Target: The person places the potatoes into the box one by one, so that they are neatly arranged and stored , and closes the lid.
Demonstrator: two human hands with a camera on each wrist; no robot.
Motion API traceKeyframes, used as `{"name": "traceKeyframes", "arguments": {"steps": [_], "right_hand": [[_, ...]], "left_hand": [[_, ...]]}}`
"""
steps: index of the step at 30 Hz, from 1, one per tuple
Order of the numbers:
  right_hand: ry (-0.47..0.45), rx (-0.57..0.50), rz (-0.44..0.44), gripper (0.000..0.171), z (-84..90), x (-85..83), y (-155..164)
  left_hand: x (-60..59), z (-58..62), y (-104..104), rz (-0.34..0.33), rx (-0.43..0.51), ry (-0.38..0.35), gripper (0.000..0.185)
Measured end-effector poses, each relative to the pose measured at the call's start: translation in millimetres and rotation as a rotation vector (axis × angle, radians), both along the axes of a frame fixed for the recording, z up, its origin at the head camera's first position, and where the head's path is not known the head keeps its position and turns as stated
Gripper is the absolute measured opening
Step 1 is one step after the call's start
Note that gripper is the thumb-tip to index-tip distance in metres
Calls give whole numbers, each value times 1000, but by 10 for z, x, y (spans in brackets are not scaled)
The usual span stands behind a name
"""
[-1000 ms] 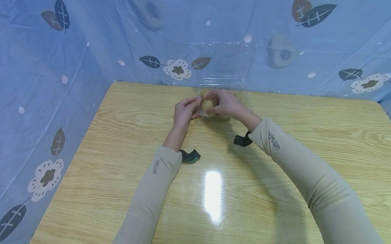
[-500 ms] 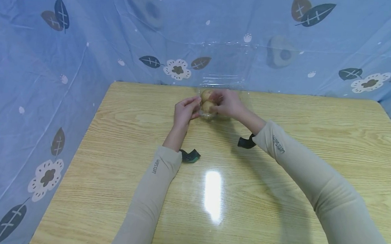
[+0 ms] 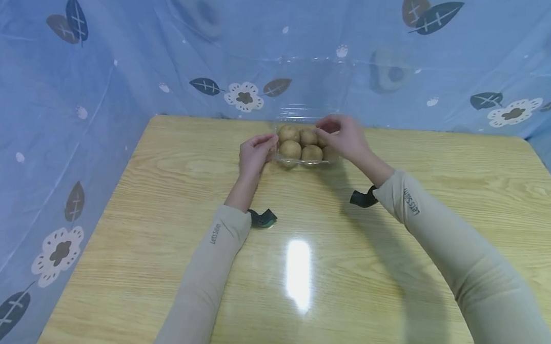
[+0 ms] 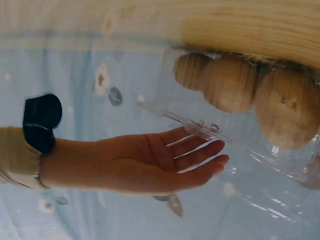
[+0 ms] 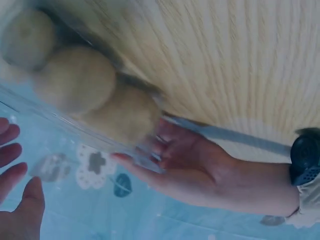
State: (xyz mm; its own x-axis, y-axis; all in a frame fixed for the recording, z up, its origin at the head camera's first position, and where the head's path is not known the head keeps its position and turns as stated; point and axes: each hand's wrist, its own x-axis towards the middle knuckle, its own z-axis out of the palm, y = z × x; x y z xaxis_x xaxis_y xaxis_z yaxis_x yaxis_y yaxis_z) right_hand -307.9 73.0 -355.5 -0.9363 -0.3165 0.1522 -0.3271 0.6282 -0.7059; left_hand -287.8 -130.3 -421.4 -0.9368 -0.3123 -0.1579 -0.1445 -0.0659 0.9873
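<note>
The clear plastic box [image 3: 303, 160] lies open on my table, holding brown round kiwis [image 3: 290, 149] in two rows.

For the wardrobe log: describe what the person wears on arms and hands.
Both arms wear long, close-fitting beige sleeves with small dark lettering near the cuffs. A dark strap sits at each wrist. The left hand and right hand are bare: no gloves.
</note>
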Motion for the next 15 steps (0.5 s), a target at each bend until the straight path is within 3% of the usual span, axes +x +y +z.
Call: {"name": "traceKeyframes", "arguments": {"steps": [3,6,10,13,15], "right_hand": [[5,-18,-48,25,-45,-29,113],[21,-36,-98,28,-71,-101,237],[-8,-62,-155,41,27,-244,359],[-90,-71,-155,58,195,-349,410],[-161,-96,-138,65,311,-407,432]], "left_hand": [[-36,8,-31,42,-220,14,25],[-143,95,-79,32,-389,26,25],[-363,372,-137,-22,-475,113,27],[-526,625,-154,-24,-514,163,31],[-620,764,-151,-10,-537,157,33]]}}
